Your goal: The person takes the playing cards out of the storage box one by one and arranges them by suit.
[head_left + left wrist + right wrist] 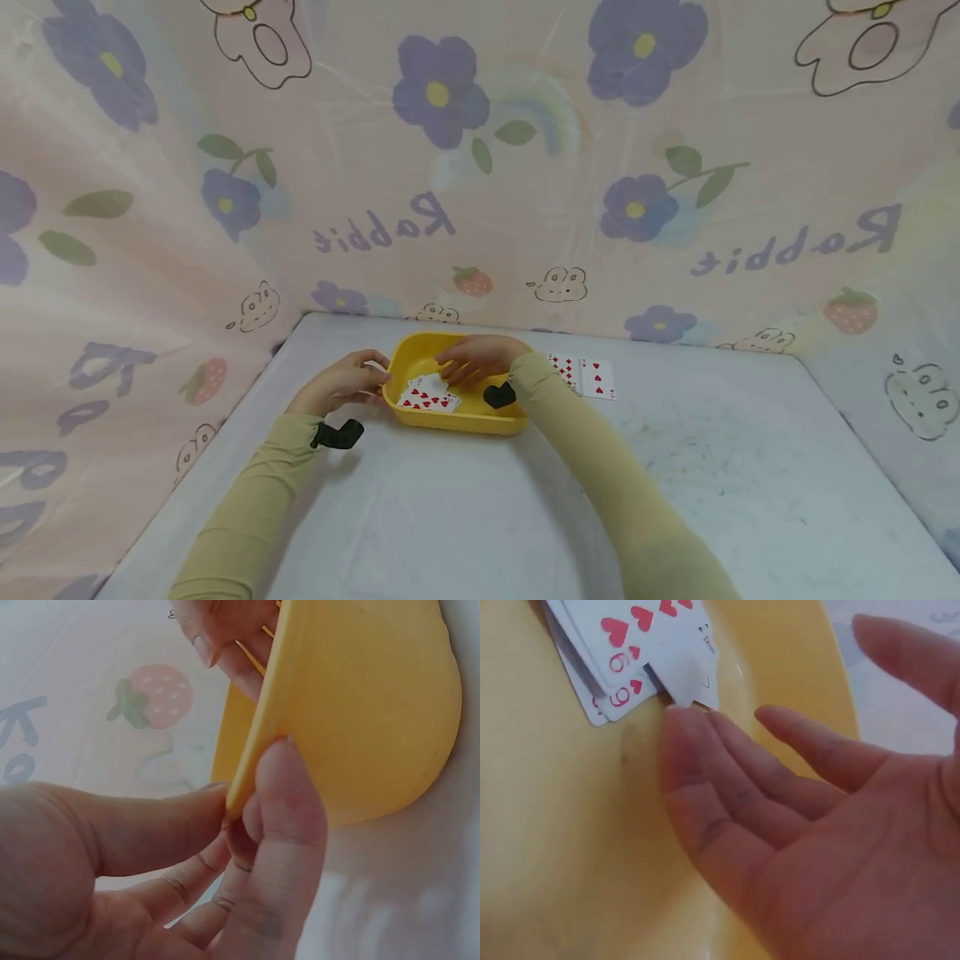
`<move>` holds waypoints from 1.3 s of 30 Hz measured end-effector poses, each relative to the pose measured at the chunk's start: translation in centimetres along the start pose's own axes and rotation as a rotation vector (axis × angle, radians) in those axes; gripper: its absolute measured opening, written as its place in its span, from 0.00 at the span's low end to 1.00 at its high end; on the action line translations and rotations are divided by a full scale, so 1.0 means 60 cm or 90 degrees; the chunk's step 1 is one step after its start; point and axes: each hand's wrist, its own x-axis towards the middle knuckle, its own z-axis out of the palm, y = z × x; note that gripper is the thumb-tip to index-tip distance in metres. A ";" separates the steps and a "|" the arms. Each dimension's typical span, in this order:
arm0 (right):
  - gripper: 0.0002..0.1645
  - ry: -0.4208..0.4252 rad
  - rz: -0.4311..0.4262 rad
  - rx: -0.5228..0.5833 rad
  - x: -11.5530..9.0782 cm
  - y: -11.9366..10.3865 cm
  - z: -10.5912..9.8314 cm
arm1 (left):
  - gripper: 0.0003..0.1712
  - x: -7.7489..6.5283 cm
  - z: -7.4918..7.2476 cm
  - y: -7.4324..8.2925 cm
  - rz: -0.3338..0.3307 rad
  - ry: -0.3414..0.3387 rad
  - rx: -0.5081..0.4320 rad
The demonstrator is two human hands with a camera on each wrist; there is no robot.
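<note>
A yellow plastic tray (457,423) stands on the white table, with several playing cards (429,393) in its left part. In the left wrist view, my left hand (262,847) pinches the tray's rim (259,742) between thumb and fingers. My right hand (480,358) is over the inside of the tray, its fingers extended toward the cards. In the right wrist view, the fingertips of the right hand (795,825) reach the edge of the heart cards (630,645); nothing is gripped. Whether they touch the cards I cannot tell.
More red-suited playing cards (597,379) lie on the white table (720,467) just right of the tray, partly behind the right forearm. A patterned curtain (525,208) hangs around the table's back and sides. Black bands (339,434) are on both wrists.
</note>
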 end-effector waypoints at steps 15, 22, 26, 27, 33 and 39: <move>0.11 0.054 0.031 -0.053 0.003 0.012 -0.009 | 0.19 0.004 0.005 0.006 0.011 -0.013 -0.004; 0.12 0.080 -0.029 -0.142 -0.003 0.015 -0.015 | 0.19 0.001 0.007 0.005 0.010 -0.016 -0.005; 0.15 0.121 -0.067 -0.206 -0.021 0.007 -0.027 | 0.20 0.002 0.004 0.005 0.011 -0.013 -0.005; 0.15 0.132 -0.070 -0.223 -0.027 0.005 -0.031 | 0.20 0.002 0.003 0.005 0.010 -0.012 -0.005; 0.22 0.185 -0.097 -0.327 -0.057 0.004 -0.052 | 0.20 0.000 0.000 0.003 0.008 -0.011 -0.008; 0.24 0.214 -0.145 -0.350 -0.096 0.011 -0.066 | 0.21 -0.003 -0.004 0.000 0.003 -0.018 -0.019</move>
